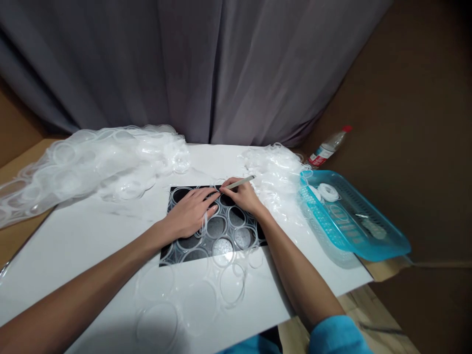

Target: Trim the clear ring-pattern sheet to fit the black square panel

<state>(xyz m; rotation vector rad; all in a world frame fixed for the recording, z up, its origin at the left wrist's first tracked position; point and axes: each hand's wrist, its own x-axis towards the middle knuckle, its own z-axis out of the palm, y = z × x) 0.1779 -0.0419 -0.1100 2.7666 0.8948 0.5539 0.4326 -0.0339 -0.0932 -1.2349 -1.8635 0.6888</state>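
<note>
A clear plastic sheet with round, ring-edged shapes (222, 251) lies over a black mat (164, 258) and reaches onto the white table below it. My left hand (191, 214) lies on the sheet with its fingers stretched out and presses it down. Thin clear loops hang by its thumb. My right hand (241, 195) pinches a slim, pale, pen-shaped tool (241, 182) close to my left fingertips, at the mat's far edge. Its back end points up and right; the tip is hidden by the fingers.
Clear plastic sheets (92, 160) are heaped at the back left. Another pile of clear plastic (276, 172) lies right of the mat. A blue basket (383, 250) with white rolls (328, 192) stands at the right, before a red-capped bottle (326, 150). A grey curtain (191, 69) hangs behind.
</note>
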